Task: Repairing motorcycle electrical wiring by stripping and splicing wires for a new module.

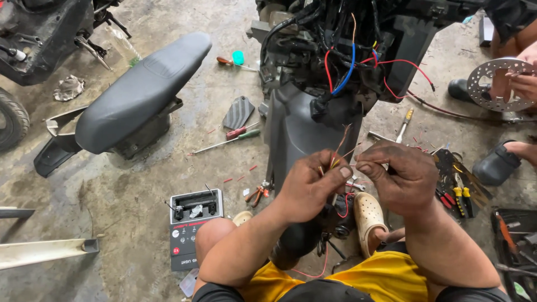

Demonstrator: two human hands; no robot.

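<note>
I hold a bunch of thin wires, red, orange and yellow strands, between both hands in front of my chest, just above the dark scooter body. My left hand is closed around the lower part of the strands, thumb pressed against the forefinger. My right hand is curled, its thumb and forefinger pinched on a single strand end just beside the left thumb; the two hands are nearly touching. The strands lead up toward the exposed wiring loom of red, blue and black cable in the opened scooter front. The work surface is a stained, cracked concrete floor, littered with red wire offcuts. To my left a battery sits beside my knee, pliers lie near it, and two screwdrivers lie further out; a removed seat rests well apart on the floor. To my right a set of cutters and tools lies on the floor close to my wrist, and a toolbox stands at the frame edge. Another person's hand holds a brake disc at upper right. Open floor lies mainly to the left, between battery and seat; the right side is crowded.
</note>
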